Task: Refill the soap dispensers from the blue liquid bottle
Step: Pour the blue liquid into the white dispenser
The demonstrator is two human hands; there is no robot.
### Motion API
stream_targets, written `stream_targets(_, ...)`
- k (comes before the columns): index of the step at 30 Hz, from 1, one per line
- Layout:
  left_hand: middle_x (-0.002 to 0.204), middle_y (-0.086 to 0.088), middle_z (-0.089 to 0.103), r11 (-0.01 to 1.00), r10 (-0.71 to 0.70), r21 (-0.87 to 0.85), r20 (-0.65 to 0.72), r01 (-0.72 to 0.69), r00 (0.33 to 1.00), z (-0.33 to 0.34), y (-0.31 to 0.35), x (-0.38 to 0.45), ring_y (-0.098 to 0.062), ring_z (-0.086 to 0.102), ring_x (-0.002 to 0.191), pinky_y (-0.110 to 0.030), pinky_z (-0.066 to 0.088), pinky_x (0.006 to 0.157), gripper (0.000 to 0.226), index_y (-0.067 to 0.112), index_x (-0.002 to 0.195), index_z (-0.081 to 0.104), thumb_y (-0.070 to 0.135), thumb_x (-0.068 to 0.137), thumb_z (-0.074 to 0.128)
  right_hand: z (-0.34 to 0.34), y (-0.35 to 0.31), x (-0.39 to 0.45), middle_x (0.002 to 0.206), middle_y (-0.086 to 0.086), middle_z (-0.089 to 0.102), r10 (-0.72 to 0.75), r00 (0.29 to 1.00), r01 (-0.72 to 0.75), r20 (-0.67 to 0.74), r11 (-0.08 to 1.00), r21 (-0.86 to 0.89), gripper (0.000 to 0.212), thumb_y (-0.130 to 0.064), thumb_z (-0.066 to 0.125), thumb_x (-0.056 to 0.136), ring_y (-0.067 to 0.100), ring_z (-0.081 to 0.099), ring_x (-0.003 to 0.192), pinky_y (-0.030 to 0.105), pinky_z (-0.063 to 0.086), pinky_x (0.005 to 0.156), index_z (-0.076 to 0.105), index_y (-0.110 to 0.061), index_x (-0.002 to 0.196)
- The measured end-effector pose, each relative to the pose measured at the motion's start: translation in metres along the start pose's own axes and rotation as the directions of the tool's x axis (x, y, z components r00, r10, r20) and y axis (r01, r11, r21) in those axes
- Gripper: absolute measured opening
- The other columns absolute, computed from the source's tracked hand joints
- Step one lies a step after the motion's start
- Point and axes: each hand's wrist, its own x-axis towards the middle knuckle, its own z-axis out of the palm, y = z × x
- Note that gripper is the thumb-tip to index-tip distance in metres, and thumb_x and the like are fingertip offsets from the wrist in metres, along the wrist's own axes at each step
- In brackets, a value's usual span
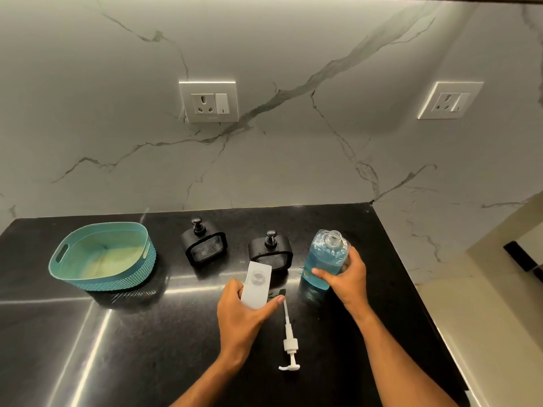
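Blue liquid bottle (326, 259): clear plastic, squarish shoulders, threaded neck uncapped, standing on the black counter (147, 333) just right of the nearer black dispenser (270, 251). Roughly two-thirds full, so likely some heft, weight low. Walls look thin and would probably give under a squeeze; an open mouth means a hard squeeze or quick tilt could slop. Right hand (345, 277) wraps the lower body, fingers curled round the front face, which seems a sound hold. Smooth plastic, likely slick if soapy.

White dispenser bottle (256, 286): flat, rectangular, opaque, round mouth open on top, looks empty and light. It sits just left of the blue bottle, in front of the nearer black dispenser, tipped toward the blue bottle. Left hand (244, 312) clasps its lower half, thumb along the right edge. Narrow mouth; the pour likely wants a slow, close stream.

White pump head (289, 345) with long dip tube lies flat on the counter, nearer the person than the blue bottle.

Second black dispenser (203, 245), pump on, stands farther left. Teal plastic basket (102, 254), woven-texture wall, well left. Counter glossy, speckled stone; marble-veined wall behind.
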Motion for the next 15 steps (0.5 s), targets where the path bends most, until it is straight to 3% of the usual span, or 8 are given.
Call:
stream_targets(5,0.084,0.003,0.058,1.000,-0.006,-0.031,-0.044,0.004,0.999,0.000,-0.003,-0.009,-0.017,0.059,0.079,-0.044,0.053,0.057,0.061,0.023,0.084,0.048,0.049,0.061,0.098,0.007,-0.008,-0.016,0.117,-0.021,0.067,-0.038,0.994,0.035,-0.100,0.999,-0.037,0.075,-0.034,0.100,0.056,0.002,0.066,0.112,0.019,0.059,0.085,0.057,-0.044,0.116)
stream_targets(7,0.085,0.003,0.058,0.998,-0.021,-0.054,-0.054,0.018,0.998,0.000,-0.004,-0.011,-0.015,0.058,0.079,-0.043,0.053,0.058,0.060,0.023,0.085,0.047,0.045,0.061,0.098,0.009,-0.010,-0.023,0.114,-0.019,0.066,-0.073,0.989,0.065,-0.129,0.996,-0.064,0.071,-0.031,0.101,0.057,0.005,0.066,0.109,0.021,0.059,0.082,0.056,-0.041,0.112)
stream_targets(11,0.086,0.010,0.055,0.998,-0.019,-0.061,-0.094,0.014,0.995,-0.001,0.001,-0.015,-0.008,0.058,0.081,-0.026,0.050,0.055,0.058,0.029,0.086,0.045,0.041,0.062,0.097,0.013,-0.013,-0.035,0.107,-0.018,0.065,-0.150,0.977,0.136,-0.150,0.986,-0.097,0.063,-0.028,0.100,0.060,0.007,0.067,0.101,0.019,0.059,0.076,0.058,-0.030,0.107)
stream_targets(15,0.090,0.011,0.055,0.997,-0.030,-0.073,-0.125,0.021,0.992,0.000,0.006,-0.019,-0.006,0.061,0.086,-0.030,0.057,0.058,0.059,0.035,0.087,0.044,0.031,0.063,0.097,0.016,-0.020,-0.046,0.100,-0.013,0.065,-0.240,0.960,0.220,-0.146,0.965,-0.144,0.053,-0.022,0.098,0.066,0.010,0.068,0.091,0.024,0.059,0.068,0.060,-0.027,0.102)
